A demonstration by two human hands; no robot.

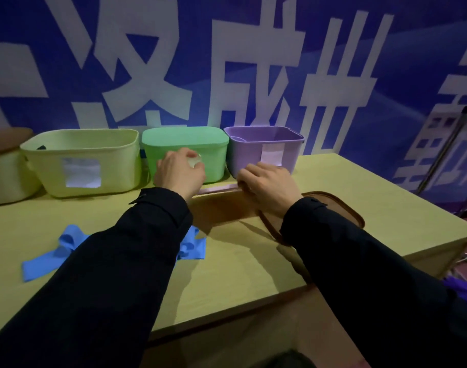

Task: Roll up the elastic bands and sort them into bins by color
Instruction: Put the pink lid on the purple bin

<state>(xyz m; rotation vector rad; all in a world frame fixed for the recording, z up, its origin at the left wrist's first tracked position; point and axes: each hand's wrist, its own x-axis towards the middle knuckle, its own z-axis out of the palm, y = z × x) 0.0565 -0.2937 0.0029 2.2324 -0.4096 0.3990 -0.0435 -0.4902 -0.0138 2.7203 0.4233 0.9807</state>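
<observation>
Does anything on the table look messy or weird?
Yes. The blue band lies loose and crumpled on the table, partly under the left sleeve, not rolled up. Also, the green bin has its lid on, while the purple bin stands open.

Readable text, this moment: only the blue backdrop (386, 62) behind my counter (240, 266) carries any. Large white Chinese characters run across it; the one above the green bin (185, 152) and purple bin (264, 150) reads 成. The characters to either side are cropped by the frame edge or cut off by the bins (I cannot read them with confidence).

White paper labels sit on the front of the yellow-green bin (81, 160) and the purple bin; both look blank or washed out, no writing legible. My left hand covers the green bin's front.
</observation>
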